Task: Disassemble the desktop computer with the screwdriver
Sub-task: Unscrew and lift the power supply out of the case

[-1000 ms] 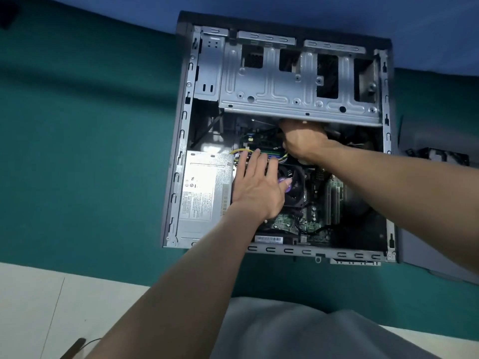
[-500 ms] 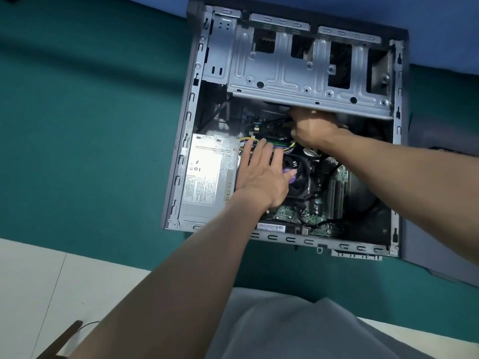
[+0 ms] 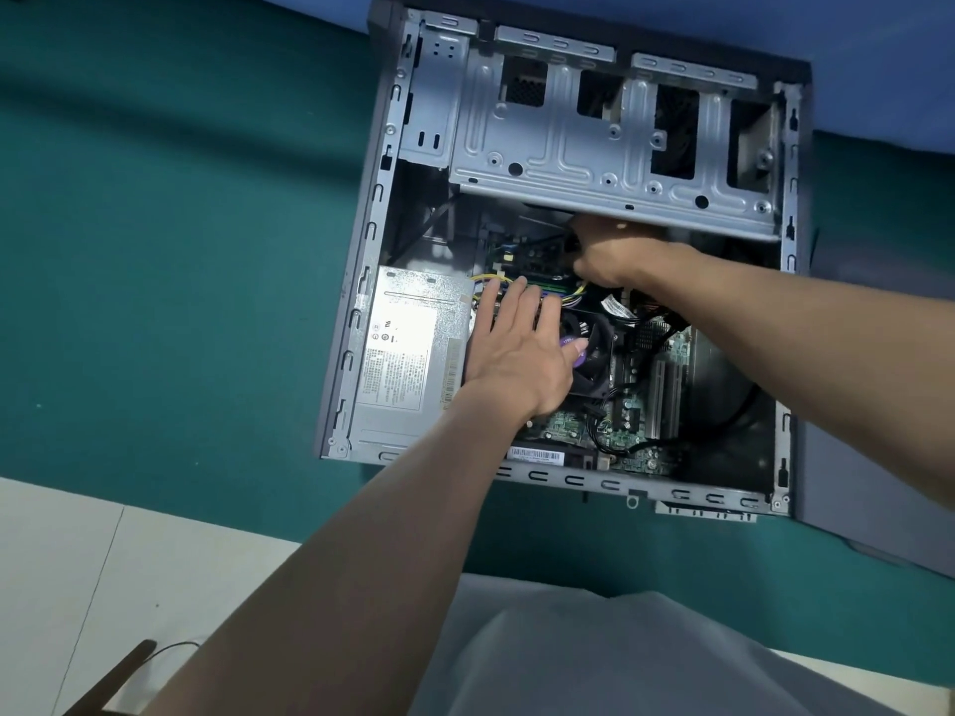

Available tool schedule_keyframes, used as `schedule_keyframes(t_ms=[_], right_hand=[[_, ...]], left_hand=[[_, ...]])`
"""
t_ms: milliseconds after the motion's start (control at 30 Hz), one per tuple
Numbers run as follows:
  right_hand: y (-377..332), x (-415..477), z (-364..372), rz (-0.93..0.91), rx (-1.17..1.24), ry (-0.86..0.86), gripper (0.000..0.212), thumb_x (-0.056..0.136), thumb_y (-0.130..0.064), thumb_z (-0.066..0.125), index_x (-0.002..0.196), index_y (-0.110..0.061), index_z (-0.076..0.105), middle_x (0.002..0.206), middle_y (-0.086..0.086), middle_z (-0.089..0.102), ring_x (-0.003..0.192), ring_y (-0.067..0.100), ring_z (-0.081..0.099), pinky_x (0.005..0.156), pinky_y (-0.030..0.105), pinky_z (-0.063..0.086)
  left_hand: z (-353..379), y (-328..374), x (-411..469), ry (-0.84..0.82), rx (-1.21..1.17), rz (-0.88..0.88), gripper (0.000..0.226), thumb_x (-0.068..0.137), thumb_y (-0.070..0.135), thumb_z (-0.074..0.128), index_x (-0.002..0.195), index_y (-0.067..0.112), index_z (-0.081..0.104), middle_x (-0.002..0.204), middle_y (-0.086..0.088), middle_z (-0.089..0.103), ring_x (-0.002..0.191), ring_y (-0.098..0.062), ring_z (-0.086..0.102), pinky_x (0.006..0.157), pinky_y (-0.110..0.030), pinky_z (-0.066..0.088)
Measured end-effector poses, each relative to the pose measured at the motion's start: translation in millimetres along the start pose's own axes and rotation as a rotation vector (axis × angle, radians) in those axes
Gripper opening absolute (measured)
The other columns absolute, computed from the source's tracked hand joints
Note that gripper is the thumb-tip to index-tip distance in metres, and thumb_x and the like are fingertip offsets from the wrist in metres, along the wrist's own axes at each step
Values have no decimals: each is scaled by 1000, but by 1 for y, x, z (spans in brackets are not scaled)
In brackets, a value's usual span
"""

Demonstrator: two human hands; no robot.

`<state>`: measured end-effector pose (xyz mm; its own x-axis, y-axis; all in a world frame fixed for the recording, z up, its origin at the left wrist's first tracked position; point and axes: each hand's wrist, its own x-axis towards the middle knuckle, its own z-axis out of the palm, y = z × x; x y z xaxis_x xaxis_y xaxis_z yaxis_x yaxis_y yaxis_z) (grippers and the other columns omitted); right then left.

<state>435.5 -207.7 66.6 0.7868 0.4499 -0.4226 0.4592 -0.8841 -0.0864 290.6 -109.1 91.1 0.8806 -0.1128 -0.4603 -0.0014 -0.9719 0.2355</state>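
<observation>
One open grey metal computer case (image 3: 356, 323); inside it, one silver boxy power supply (image 3: 408, 359), one black cooling fan (image 3: 594, 364), and two bare hands: left hand (image 3: 517, 359), right hand (image 3: 612, 253).

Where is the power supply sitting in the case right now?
Head view: the silver box-shaped metal power supply fills the lower-left corner of the open grey steel case, directly left of the flat left hand.

Teal mat (image 3: 155, 250) under the case (image 3: 362, 302), itself bare silver-grey metal with a dark grey outer shell. Inside the case: silver cage (image 3: 563, 157), pale grey supply (image 3: 413, 307) with a white label (image 3: 398, 369) of fine black print, green board (image 3: 566, 425), black fan (image 3: 594, 374) with a purple sticker (image 3: 578, 360), yellow wires (image 3: 491, 278), white barcode strip (image 3: 535, 453) with black bars. Beyond the case, blue cloth (image 3: 775, 18); nearer than the case, off-white floor (image 3: 62, 560) and a plain grey garment (image 3: 646, 664)
</observation>
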Motion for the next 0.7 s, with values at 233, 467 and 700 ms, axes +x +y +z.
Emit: schedule_keyframes(t_ms=[233, 467, 700], right_hand=[[12, 1, -1, -71, -52, -40, 34, 86, -10, 49, 121, -7, 47, 124, 21, 52, 109, 37, 52, 91, 38, 42], [9, 2, 1, -46, -2, -26, 46, 88, -9, 52, 133, -3, 45, 134, 24, 48, 118, 40, 48, 98, 40, 42], [7, -2, 11, 19, 11, 16, 33, 85, -9, 55, 117, -2, 55, 116, 24, 58, 99, 39, 58, 80, 37, 50]], left_hand=[[1, 0, 0, 16, -10, 1, 56, 102, 47, 15, 147, 14, 17, 159, -7, 11, 148, -21, -6, 114, -44, -19], [1, -1, 0, 26, -34, 2, 54, 102, 47, 16, 146, 14, 19, 159, -7, 12, 148, -21, -5, 114, -43, -19], [1, -1, -1, 32, -30, 6, 55, 103, 46, 16, 146, 13, 19, 159, -8, 12, 148, -22, -5, 115, -44, -18]])
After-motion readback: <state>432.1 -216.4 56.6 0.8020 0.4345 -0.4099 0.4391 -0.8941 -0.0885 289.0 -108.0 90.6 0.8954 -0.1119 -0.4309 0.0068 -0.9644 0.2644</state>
